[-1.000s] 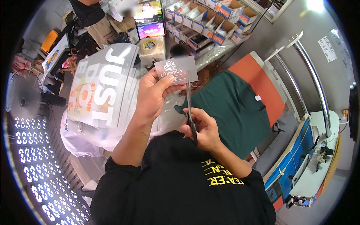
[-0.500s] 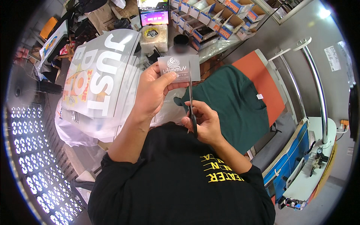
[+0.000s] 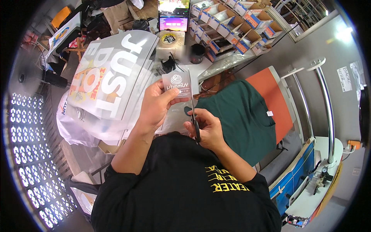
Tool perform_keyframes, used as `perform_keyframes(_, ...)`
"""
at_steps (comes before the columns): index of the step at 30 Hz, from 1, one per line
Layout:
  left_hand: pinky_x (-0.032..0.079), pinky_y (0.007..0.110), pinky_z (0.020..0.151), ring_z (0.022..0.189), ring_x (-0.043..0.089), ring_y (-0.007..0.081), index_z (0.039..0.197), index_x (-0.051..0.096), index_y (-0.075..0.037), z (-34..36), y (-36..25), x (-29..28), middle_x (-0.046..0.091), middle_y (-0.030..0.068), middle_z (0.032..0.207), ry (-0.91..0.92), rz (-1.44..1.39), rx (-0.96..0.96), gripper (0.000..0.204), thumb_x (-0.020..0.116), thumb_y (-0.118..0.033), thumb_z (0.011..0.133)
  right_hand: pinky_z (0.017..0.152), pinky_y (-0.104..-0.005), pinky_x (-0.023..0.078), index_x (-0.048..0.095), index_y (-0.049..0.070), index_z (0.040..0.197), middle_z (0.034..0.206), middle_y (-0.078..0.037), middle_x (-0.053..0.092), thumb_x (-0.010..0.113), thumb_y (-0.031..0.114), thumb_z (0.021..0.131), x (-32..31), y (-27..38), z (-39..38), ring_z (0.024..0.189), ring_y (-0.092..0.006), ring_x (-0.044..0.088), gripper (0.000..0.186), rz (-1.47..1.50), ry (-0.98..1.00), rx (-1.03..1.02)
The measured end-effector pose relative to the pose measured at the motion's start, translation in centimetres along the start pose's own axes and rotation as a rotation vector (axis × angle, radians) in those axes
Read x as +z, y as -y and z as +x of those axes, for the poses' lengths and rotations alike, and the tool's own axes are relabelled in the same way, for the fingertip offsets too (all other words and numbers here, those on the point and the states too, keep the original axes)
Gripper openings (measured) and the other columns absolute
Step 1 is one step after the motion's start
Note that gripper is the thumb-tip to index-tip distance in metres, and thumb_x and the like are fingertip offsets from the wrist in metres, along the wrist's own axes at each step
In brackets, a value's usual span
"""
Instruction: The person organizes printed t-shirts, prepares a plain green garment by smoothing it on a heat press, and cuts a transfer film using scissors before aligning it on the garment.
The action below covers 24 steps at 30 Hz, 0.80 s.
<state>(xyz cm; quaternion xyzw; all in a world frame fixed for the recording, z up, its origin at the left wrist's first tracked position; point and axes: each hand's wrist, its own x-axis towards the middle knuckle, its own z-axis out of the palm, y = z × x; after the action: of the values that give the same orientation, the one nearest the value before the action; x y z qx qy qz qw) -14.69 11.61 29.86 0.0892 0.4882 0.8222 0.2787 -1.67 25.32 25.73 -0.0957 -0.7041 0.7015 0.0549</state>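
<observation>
A small translucent transfer film (image 3: 174,78) with a white swirl logo and lettering is pinched in my left hand (image 3: 157,101), thumb across its front and fingers behind. My right hand (image 3: 206,127) grips a pair of scissors (image 3: 195,129) with black handles. Their blades point up along the film's right edge and look nearly closed. Just beyond the right hand lies a dark green T-shirt (image 3: 235,120), spread over an orange-red pad (image 3: 270,98).
Large clear printed film sheets (image 3: 133,77) are piled on the left. Ahead stand a lit screen (image 3: 174,17), a wrapped block (image 3: 171,44), a black cup (image 3: 197,53) and cardboard bins (image 3: 232,27). A fan (image 3: 29,73) is far left; a heat press with chrome bars (image 3: 326,112) stands right.
The part of the film right of the blades no longer shows, so the film looks narrower. Both hands hold on as before. The view has shifted slightly.
</observation>
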Motion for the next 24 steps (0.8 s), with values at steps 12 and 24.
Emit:
perform_keyframes(12,0.057,0.047,0.086,0.100,0.069,0.0354,0.121,0.053,0.010,0.7,6.1,-0.2,0.063,0.0257,0.116,0.376,-0.042,-0.341,0.033,0.052,-0.008,0.093,0.067,-0.0291,0.050,0.063,0.005,0.118,0.096,-0.009,0.068,0.052,0.006,0.095,-25.1,13.7,-18.3,0.080,-0.0180,0.064,0.025,-0.982,-1.481,-0.221)
perform_keyframes(24,0.044,0.025,0.074,0.081,0.054,0.0127,0.102,0.067,-0.003,3.9,13.6,10.7,0.052,0.0015,0.096,1.164,0.702,-0.228,0.023,0.074,-0.017,0.085,0.094,-0.0437,0.049,0.069,0.015,0.120,0.113,-0.018,0.069,0.052,0.027,0.090,-43.9,22.3,-60.5,0.105,-0.0357,0.066,0.036,-1.488,-1.427,1.482)
